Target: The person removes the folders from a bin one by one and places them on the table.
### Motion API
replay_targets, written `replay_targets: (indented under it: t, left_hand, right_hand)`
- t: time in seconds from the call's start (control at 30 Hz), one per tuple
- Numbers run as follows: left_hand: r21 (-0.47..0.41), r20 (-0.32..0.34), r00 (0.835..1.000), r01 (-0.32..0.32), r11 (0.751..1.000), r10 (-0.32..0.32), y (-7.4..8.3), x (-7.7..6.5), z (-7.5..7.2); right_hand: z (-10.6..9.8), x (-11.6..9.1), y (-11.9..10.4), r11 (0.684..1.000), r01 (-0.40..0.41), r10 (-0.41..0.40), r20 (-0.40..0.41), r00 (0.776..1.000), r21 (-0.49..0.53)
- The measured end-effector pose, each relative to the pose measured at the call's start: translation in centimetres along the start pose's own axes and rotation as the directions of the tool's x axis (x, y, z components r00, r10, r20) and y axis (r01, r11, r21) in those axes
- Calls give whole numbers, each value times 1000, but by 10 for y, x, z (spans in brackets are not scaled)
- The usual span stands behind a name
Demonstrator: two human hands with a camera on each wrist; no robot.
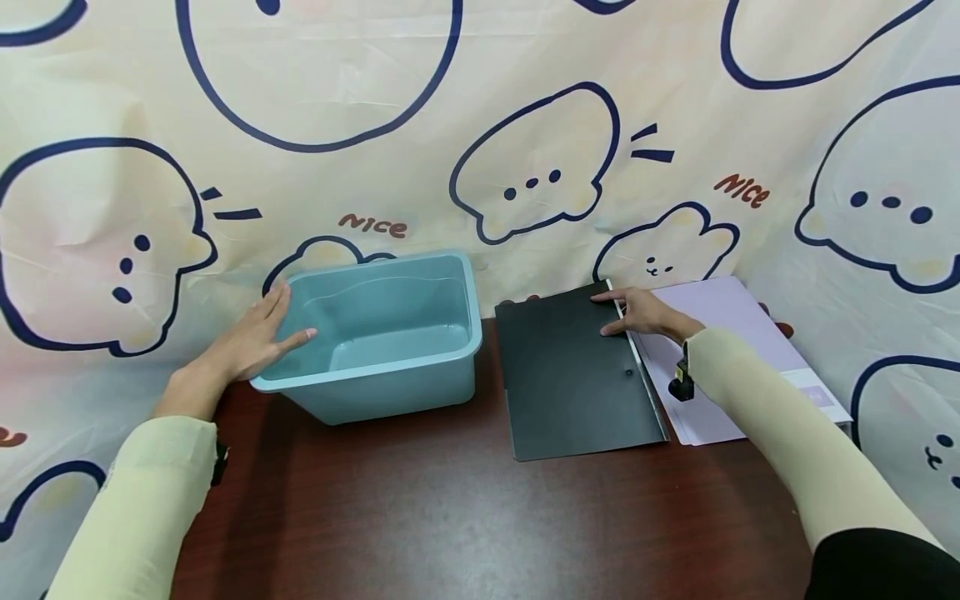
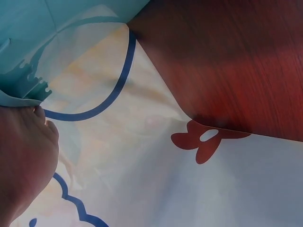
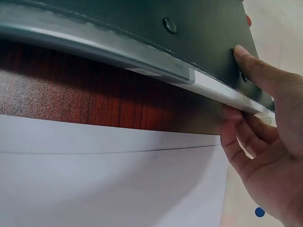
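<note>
A light blue plastic bin (image 1: 397, 379) sits upright on the table at the back left. My left hand (image 1: 247, 337) rests at its left rim, fingers straight and thumb reaching over the inside; the left wrist view catches only part of this hand (image 2: 28, 156) against the rim. To the bin's right lies a black file folder (image 1: 570, 375) with a round snap. My right hand (image 1: 645, 312) pinches its right edge near the back, thumb on the cover and other fingers beneath. In the right wrist view that spine edge is raised above the table.
A lilac folder (image 1: 708, 308) with a pale band lies right of the black one, under my right forearm. The dark red-brown table (image 1: 450, 517) extends in front. A cartoon-printed cloth (image 1: 420, 192) hangs behind and along both sides, close to the bin and folders.
</note>
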State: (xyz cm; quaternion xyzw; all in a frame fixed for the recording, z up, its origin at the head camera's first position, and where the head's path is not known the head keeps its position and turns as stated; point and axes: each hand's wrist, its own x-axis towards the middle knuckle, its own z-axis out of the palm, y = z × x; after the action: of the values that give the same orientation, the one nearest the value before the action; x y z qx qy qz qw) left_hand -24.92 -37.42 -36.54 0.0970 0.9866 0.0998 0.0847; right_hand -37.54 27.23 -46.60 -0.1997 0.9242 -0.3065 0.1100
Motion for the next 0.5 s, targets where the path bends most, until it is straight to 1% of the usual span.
replay_targets:
  t: [0.23, 0.37, 0.5]
  left_hand:
    - [10, -7, 1000, -5, 1000, 5, -1, -1, 0]
    - [19, -5, 1000, -3, 1000, 3, 0, 0, 0]
    - [31, -7, 1000, -2, 1000, 2, -1, 1, 0]
  right_hand:
    - [3, 0, -1, 999, -14, 13, -17, 1000, -52]
    - [5, 0, 0, 997, -30, 29, -10, 1000, -69]
    - [8, 0, 0, 995, -32, 33, 16, 999, -95]
